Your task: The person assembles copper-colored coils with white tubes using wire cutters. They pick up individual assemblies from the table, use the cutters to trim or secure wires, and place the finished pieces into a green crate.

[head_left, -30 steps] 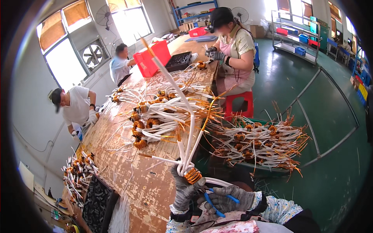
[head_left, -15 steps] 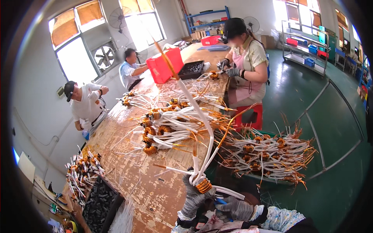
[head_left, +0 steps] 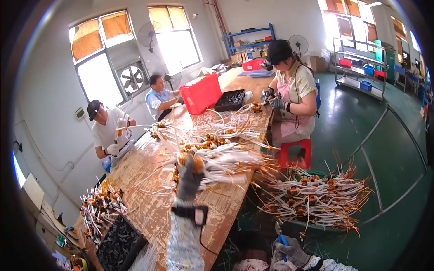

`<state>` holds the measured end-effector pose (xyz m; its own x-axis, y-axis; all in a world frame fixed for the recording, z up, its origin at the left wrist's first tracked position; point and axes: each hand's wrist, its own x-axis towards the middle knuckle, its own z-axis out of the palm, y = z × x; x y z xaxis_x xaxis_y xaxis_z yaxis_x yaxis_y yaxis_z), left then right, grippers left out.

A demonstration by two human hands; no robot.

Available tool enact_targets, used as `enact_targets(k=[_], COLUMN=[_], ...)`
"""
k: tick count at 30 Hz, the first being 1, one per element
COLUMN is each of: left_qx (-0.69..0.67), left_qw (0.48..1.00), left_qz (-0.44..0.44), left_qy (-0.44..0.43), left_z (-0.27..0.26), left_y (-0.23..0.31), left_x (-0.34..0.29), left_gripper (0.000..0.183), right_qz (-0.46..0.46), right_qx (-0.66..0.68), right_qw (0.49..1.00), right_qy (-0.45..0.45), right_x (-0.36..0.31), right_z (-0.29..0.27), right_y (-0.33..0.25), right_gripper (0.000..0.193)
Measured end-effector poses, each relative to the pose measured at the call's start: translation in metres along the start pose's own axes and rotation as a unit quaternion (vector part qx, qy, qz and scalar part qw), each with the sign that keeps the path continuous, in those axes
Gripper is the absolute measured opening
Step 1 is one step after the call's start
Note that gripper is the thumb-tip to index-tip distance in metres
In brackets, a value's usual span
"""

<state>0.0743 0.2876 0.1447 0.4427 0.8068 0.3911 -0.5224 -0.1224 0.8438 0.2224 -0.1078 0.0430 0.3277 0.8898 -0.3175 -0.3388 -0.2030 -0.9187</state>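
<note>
Coils (head_left: pixel 212 143) of copper winding, toroidal and fitted with white-sleeved leads, lie heaped across the middle of a worn wooden bench (head_left: pixel 221 198). The left hand (head_left: pixel 189 180), in a grey glove, reaches forward to the near side of this heap; one ring-shaped coil (head_left: pixel 198 164) shows directly at its fingertips, but blur obscures the fingers, so whether they grip it cannot be told. The right hand (head_left: pixel 294 254), likewise gloved, is low beside the bench, its fingers closed around blue-handled pliers (head_left: pixel 283 240) whose tip points upward. A second heap (head_left: pixel 312 198) of coils lies to the right of the bench; a third heap (head_left: pixel 100 205) sits at left, next to a black tray (head_left: pixel 137 249) of small dark pieces. Farther along the bench stands a red crate (head_left: pixel 196 95); nearby, a co-worker in a pink apron (head_left: pixel 285 90) sits at the right side, gloved hands near another coil (head_left: pixel 256 107).
</note>
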Motion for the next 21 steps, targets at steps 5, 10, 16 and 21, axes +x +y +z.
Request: enact_targets(k=[5, 10, 16, 21], left_qx=[-0.027, 0.139, 0.523, 0.736], left_qw=[0.991, 0.983, 0.828, 0.659], left_qz=[-0.062, -0.102, -0.026, -0.116], left_qy=[0.116, -0.056, -0.2, -0.101], left_z=[0.036, 0.031, 0.042, -0.019], left_y=[0.014, -0.004, 0.005, -0.024], left_x=[0.056, -0.009, -0.128, -0.17], left_gripper=[0.041, 0.049, 0.05, 0.056], right_qz=[-0.018, -0.027, 0.065, 0.065], right_qx=[0.122, 0.102, 0.027, 0.013], right_qw=[0.992, 0.994, 0.997, 0.998], right_qy=[0.008, 0.023, 0.03, 0.008], right_x=[-0.014, -0.019, -0.007, 0.001], right_z=[-0.013, -0.024, -0.062, -0.044], right_y=[0.021, 0.032, 0.062, 0.051], right_gripper=[0.019, 0.015, 0.028, 0.03])
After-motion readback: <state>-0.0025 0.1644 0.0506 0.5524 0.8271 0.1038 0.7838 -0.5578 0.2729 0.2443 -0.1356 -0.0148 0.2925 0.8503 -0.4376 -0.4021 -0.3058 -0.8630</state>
